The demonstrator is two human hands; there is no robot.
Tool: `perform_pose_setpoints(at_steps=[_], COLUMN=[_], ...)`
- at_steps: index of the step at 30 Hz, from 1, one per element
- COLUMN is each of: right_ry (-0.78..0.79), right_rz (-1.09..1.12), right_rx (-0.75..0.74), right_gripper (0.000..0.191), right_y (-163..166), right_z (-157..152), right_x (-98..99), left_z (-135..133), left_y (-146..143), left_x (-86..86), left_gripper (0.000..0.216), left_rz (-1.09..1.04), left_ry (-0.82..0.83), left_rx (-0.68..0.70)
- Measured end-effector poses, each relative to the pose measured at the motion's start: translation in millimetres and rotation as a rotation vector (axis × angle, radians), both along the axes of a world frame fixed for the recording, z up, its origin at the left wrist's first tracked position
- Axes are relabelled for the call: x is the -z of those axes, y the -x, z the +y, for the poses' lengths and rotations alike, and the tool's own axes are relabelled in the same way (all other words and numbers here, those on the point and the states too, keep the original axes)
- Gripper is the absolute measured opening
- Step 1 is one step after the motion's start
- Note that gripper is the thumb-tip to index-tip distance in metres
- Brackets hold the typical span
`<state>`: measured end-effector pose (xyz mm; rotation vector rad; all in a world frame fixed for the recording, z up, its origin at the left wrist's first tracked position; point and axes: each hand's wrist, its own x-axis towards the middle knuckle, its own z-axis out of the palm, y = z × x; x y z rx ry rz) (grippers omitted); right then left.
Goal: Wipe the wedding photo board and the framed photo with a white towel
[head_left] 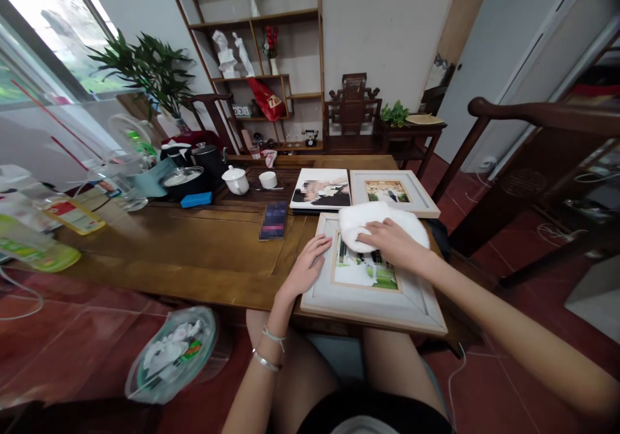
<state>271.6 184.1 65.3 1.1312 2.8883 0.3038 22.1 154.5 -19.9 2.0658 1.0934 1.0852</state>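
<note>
A white picture frame (322,292) lies flat at the table's near edge, a photo with green grass (372,271) in its middle. My left hand (307,266) rests on its left border, fingers stretched out. On the upper part of the frame my right hand (385,240) grips a bunched white cloth (353,217), which covers the frame's top right area and part of the photo. Behind it lie a white photo album (300,185) with a picture on its cover and a second white frame (426,201), partly overlapped by the cloth.
Left of the frames, the wooden table (217,253) bears a phone (274,221), a white lidded teapot (236,180), a white cup (268,179), a blue block (196,199) and several bottles (72,214). A rubbish bin (208,330) stands below. A wooden chair (513,188) is at right.
</note>
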Motion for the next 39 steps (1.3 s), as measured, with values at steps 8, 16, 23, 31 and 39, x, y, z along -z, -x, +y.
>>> perform_pose_setpoints(at_steps=[8, 16, 23, 31, 39], right_ry=[-0.030, -0.020, -0.099, -0.168, -0.214], right_rz=[-0.031, 0.068, 0.082, 0.040, 0.060], right_rx=[0.174, -0.046, 0.109, 0.144, 0.061], right_gripper=[0.050, 0.043, 0.049, 0.047, 0.049], right_y=[-12.7, 69.2, -17.2, -18.4, -24.8], right_z=[0.3, 13.0, -3.2, -2.7, -5.9], right_x=[-14.5, -6.1, 11.9, 12.6, -12.2], left_z=[-0.3, -3.2, -2.1, -4.1, -8.9], left_y=[0.6, -1.8, -2.1, -5.4, -8.6], left_x=[2.6, -4.8, -5.0, -10.4, -17.8], left_gripper=[0.038, 0.037, 0.033, 0.034, 0.033], left_rz=[-0.024, 0.013, -0.013, -0.023, -0.043], left_ry=[-0.009, 0.013, -0.027, -0.007, 0.017], left_rx=[0.008, -0.026, 0.015, 0.032, -0.008])
